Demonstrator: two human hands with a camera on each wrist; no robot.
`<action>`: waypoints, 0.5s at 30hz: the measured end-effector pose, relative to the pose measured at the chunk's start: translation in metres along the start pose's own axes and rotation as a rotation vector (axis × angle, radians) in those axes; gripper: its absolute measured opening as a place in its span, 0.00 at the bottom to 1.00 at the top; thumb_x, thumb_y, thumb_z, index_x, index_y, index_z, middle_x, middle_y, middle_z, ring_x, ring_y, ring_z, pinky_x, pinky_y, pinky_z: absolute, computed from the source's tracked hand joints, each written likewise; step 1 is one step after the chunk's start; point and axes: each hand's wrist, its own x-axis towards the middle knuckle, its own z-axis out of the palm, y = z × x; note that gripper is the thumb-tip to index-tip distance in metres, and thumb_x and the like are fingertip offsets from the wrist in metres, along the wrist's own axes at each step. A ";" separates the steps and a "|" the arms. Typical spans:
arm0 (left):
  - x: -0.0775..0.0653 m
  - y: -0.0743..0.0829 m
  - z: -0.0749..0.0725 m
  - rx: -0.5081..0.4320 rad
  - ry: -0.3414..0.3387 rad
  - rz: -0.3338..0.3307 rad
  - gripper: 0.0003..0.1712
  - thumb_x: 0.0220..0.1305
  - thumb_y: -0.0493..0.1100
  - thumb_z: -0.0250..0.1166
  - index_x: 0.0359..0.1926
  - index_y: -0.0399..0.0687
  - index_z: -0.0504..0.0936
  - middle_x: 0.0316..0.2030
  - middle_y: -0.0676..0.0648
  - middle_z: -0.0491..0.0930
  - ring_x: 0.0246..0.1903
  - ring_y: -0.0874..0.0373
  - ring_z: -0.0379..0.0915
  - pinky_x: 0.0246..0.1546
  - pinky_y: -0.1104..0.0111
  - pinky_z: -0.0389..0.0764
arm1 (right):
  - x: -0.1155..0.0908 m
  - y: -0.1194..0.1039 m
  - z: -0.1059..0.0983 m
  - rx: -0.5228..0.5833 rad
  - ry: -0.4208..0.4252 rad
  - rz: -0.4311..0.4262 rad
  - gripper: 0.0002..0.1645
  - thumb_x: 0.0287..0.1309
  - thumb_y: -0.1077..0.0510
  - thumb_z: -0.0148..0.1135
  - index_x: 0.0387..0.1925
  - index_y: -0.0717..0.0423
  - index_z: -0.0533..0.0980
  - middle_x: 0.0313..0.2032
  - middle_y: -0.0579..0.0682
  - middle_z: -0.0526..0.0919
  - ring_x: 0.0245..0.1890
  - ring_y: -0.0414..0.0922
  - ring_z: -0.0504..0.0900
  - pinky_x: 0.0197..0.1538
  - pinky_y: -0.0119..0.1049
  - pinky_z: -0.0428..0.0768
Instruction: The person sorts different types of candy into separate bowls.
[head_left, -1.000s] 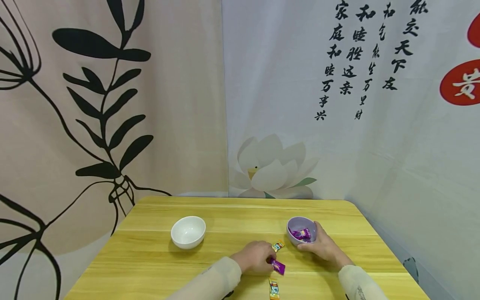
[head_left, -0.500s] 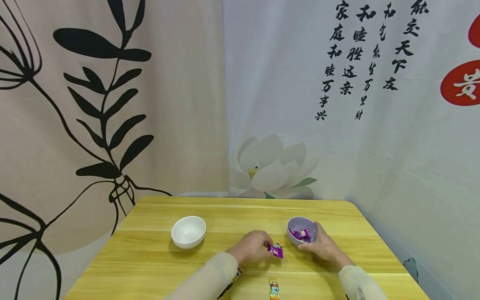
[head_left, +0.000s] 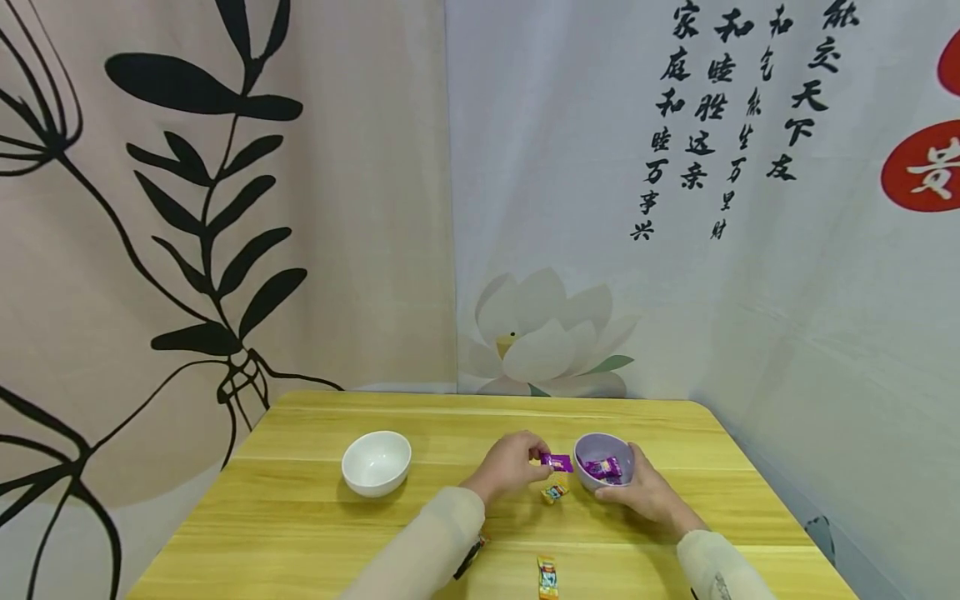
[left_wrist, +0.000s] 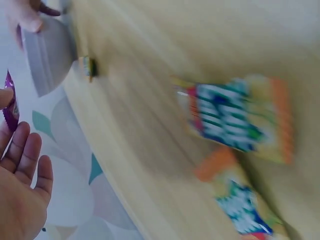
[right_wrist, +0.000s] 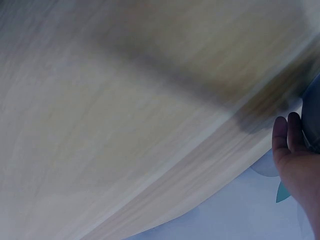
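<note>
My left hand (head_left: pixel 510 467) pinches a purple-wrapped candy (head_left: pixel 557 462) just left of the light purple bowl (head_left: pixel 604 446). In the left wrist view the same purple candy (left_wrist: pixel 11 105) sits between thumb and fingertips, off the table. My right hand (head_left: pixel 648 496) grips the purple bowl's right side, thumb in front and fingers behind. Several purple-wrapped candies (head_left: pixel 602 468) lie inside that bowl. A yellow-wrapped candy (head_left: pixel 555 493) rests on the table below my left hand. The right wrist view shows only part of my right hand (right_wrist: pixel 300 165) beside the bowl's dark edge.
A white bowl (head_left: pixel 377 464) stands at the left of the wooden table (head_left: pixel 300 533). Another yellow-wrapped candy (head_left: pixel 547 577) lies near the front edge. Two yellow-orange candies show close up in the left wrist view, one being this candy (left_wrist: pixel 235 117).
My left hand has lifted the purple candy from the table and carried it away from me, up beside the purple bowl. The right hand and both bowls have stayed in place.
</note>
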 end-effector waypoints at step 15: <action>0.034 0.036 0.017 0.010 0.060 -0.035 0.12 0.58 0.48 0.73 0.41 0.48 0.87 0.32 0.54 0.79 0.30 0.65 0.68 0.34 0.71 0.74 | 0.001 0.002 -0.003 -0.012 -0.008 -0.007 0.74 0.46 0.41 0.78 0.74 0.70 0.38 0.70 0.75 0.54 0.69 0.70 0.57 0.68 0.65 0.55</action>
